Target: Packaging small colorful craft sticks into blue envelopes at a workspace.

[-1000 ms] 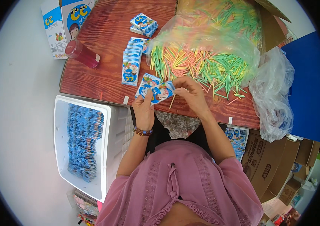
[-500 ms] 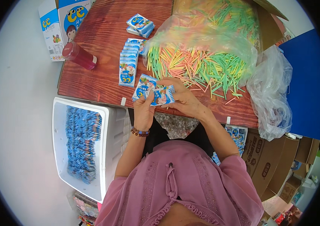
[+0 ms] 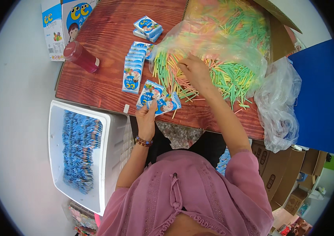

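My left hand (image 3: 146,121) pinches a small blue-and-white packet (image 3: 168,104) between thumb and fingers at the table's front edge. Another such packet (image 3: 150,93) lies just behind it, partly overlapped. Farther out and to the right, my right hand (image 3: 197,74) rests in a pile of thin pink, yellow and green sticks (image 3: 235,76). Its fingers are bent together over the sticks, and what is between them is hidden. The pile spills from a clear plastic bag (image 3: 222,45). Left of the pile lies an overlapping row of packets (image 3: 132,72).
Beyond the row sits a small stack of packets (image 3: 148,28). A jar of dark pink contents (image 3: 82,58) lies at the table's left. A white foam box (image 3: 106,157) full of packets stands below. Crumpled plastic (image 3: 279,110) hangs at the right edge, near cardboard boxes (image 3: 281,177).
My right hand has left the packet and moved away from me onto the stick pile. My left hand has shifted slightly nearer to me, still gripping the packet.
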The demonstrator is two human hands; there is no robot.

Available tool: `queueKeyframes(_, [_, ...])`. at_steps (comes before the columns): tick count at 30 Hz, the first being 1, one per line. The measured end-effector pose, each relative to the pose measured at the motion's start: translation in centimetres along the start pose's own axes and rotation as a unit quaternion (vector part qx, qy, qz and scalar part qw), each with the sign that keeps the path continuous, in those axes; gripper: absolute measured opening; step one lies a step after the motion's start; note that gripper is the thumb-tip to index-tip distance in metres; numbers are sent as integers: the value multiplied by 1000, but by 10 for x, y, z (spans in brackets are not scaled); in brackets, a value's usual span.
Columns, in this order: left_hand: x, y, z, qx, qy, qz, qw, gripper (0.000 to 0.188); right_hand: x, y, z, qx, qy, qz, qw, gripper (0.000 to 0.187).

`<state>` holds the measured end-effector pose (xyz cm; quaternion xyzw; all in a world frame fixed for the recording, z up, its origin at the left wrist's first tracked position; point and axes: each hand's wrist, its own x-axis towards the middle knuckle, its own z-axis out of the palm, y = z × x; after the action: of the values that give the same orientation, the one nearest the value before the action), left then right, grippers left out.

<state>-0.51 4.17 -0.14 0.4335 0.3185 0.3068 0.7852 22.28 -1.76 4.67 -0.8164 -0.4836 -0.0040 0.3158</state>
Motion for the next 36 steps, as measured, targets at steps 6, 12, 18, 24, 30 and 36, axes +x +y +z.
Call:
queueKeyframes(6, [1, -3, -5, -16, -8, -8, 1000, 16, 34, -2, 21, -238, -9, 23, 971, 24])
queueKeyframes(12, [0, 1, -1, -29, -2, -4, 1000, 17, 53, 0, 43, -289, -35, 51, 955, 20])
queueKeyframes(18, [0, -5, -9, -36, -20, -19, 999, 17, 48, -1, 51, -349, 0, -1, 937, 21])
queueKeyframes(24, [2, -7, -10, -33, -23, -10, 999, 17, 41, 12, 56, -350, 39, -49, 935, 24])
queueKeyframes(30, [1, -3, -3, -39, -11, 2, 999, 17, 42, 19, 49, -270, 6, -24, 962, 27])
queueKeyframes(36, [2, 4, -3, -101, 0, -16, 995, 17, 47, -1, 14, -165, -86, 44, 982, 24])
